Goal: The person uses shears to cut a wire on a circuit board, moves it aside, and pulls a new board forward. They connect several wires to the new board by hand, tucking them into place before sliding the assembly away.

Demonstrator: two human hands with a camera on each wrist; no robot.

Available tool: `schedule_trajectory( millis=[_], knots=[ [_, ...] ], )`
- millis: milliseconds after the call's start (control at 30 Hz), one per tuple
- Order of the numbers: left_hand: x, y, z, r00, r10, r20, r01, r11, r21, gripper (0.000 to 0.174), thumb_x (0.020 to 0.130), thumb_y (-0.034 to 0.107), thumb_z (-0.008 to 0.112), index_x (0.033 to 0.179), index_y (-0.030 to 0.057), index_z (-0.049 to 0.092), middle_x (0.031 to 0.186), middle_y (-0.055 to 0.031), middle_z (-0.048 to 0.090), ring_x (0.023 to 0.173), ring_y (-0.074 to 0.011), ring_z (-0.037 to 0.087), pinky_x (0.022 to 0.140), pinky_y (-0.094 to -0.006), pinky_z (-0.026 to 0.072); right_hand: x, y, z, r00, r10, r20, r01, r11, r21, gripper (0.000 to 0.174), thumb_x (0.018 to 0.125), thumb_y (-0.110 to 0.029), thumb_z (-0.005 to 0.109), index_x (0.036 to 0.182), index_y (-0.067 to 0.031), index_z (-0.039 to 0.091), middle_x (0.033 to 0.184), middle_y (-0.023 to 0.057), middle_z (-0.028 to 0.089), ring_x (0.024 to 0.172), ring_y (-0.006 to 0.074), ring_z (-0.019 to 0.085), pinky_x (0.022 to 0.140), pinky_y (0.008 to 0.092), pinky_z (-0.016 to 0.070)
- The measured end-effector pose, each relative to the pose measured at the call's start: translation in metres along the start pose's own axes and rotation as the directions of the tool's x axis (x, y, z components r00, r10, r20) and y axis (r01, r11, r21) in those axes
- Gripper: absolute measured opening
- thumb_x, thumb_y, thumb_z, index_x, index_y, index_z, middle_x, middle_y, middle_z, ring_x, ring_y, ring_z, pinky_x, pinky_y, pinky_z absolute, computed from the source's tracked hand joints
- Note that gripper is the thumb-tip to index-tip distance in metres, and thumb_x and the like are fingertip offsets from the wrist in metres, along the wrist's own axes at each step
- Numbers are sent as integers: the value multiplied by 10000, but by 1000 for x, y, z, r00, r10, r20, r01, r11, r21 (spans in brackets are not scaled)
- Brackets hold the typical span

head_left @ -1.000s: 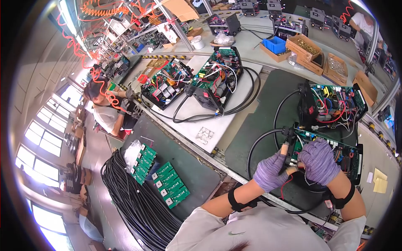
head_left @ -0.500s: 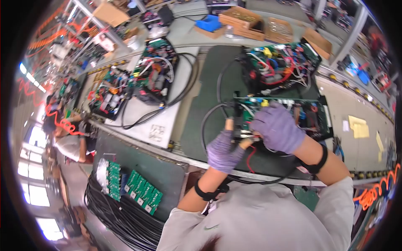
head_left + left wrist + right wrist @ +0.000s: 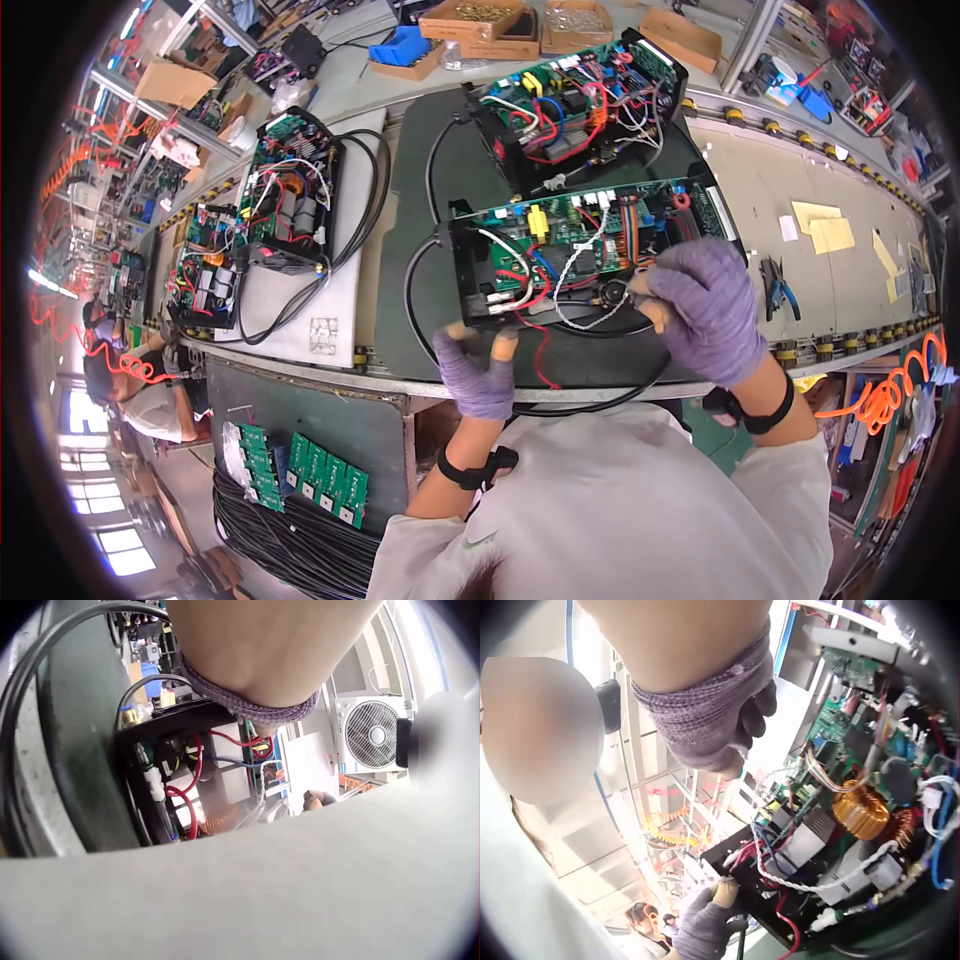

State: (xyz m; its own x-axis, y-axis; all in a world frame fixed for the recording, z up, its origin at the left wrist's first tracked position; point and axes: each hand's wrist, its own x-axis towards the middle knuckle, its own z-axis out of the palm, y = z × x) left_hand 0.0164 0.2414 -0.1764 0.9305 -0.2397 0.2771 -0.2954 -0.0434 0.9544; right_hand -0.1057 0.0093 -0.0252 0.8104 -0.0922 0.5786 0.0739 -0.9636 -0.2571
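Note:
An opened black chassis with a green circuit board (image 3: 590, 232) and many wires lies on the dark green mat before me. At its front right my gloved right hand (image 3: 708, 312) pinches a white twisted wire (image 3: 572, 268) between thumb and fingertips; the wire loops over the chassis's front side. My left hand (image 3: 478, 372), in a purple fingerless glove, is by the front left corner, thumb and forefinger spread apart and holding nothing. Close to it a loose red wire (image 3: 543, 358) hangs over the mat. In the left wrist view the forearm and glove cuff (image 3: 255, 709) hide most of that hand.
Behind lies a second opened chassis (image 3: 580, 105). Two more units stand on a white board (image 3: 290, 305) at left. Pliers (image 3: 778, 290) and yellow papers (image 3: 830, 232) lie at right. Small green boards (image 3: 328, 478) and coiled black cable (image 3: 300, 545) fill the left bench.
The head view has swung rightward. My left hand has drawn back from the chassis's front left end. My right hand has moved from there to the front right, now with the white twisted wire.

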Motion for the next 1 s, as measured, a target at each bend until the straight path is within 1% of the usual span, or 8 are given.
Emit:
schedule_trajectory(
  millis=[133, 300, 400, 567, 667, 800, 900, 1000],
  knots=[
    [-8, -15, -19, 837, -415, 357, 267, 879, 394, 581, 822, 323, 787, 1253, 9, 556, 1069, -80, 651, 938, -206, 630, 817, -349, 506, -51, 0, 18, 990, 141, 20, -142, 970, 199, 219, 701, -156, 768, 904, -120, 695, 855, 82, 629, 772, 305, 611, 690, 405, 468],
    [-12, 22, 6, 711, -402, 577, 526, 848, -57, 495, 923, 439, 635, 1144, -4, 632, 1000, -61, 647, 861, -123, 579, 769, -273, 476, -92, -4, 42, 907, 230, 352, -328, 911, 250, 196, 731, -192, 749, 912, -134, 697, 860, 63, 616, 803, 276, 624, 704, 401, 501],
    [-9, 1, 12, 459, -404, 791, 640, 768, 20, 451, 952, 443, 583, 1082, 14, 633, 923, -33, 637, 779, -104, 558, 711, -245, 450, -98, -5, 49, 894, 210, 396, -324, 913, 248, 202, 734, -194, 747, 918, -127, 695, 859, 60, 616, 806, 274, 626, 707, 395, 507],
    [-17, 35, 10, 539, -391, 746, 520, 851, 71, 352, 1000, 336, 516, 1104, 16, 620, 952, -50, 639, 852, -151, 594, 787, -283, 465, -107, -12, 65, 830, 113, 547, -316, 903, 292, 282, 819, -278, 682, 1057, -129, 657, 972, 96, 656, 895, 323, 641, 776, 435, 518],
    [2, 50, 24, 695, 49, 717, 63, 990, -129, 311, 1013, 248, 474, 1193, 21, 588, 1063, -89, 625, 989, -186, 585, 895, -319, 457, -108, -24, 72, 837, 29, 547, -320, 837, 444, 302, 822, -276, 674, 1083, -127, 645, 1019, 104, 662, 933, 337, 640, 802, 438, 519],
    [-15, 53, 32, 557, -356, 750, 475, 878, 64, 359, 1021, 298, 460, 1198, 11, 584, 1136, -116, 615, 1053, -206, 579, 916, -332, 461, -96, -31, 62, 917, 20, 399, -198, 890, 410, 325, 799, -274, 689, 1086, -130, 635, 1006, 119, 658, 909, 321, 644, 779, 424, 518],
    [-19, 42, 34, 585, -251, 771, 399, 917, -4, 354, 1011, 310, 474, 1216, 46, 589, 1095, -142, 654, 1003, -244, 631, 877, -333, 490, -87, -29, 58, 925, 14, 379, -182, 893, 411, 247, 783, -249, 699, 988, -116, 659, 924, 113, 657, 859, 307, 646, 742, 419, 513],
    [-9, 29, 30, 499, -364, 787, 175, 931, 319, 306, 985, 296, 498, 1177, 84, 604, 1026, -176, 679, 959, -328, 658, 845, -389, 513, -84, -27, 56, 934, 4, 358, -167, 889, 426, 202, 777, -243, 703, 930, -115, 670, 871, 105, 655, 826, 304, 648, 712, 416, 513]
  ],
)
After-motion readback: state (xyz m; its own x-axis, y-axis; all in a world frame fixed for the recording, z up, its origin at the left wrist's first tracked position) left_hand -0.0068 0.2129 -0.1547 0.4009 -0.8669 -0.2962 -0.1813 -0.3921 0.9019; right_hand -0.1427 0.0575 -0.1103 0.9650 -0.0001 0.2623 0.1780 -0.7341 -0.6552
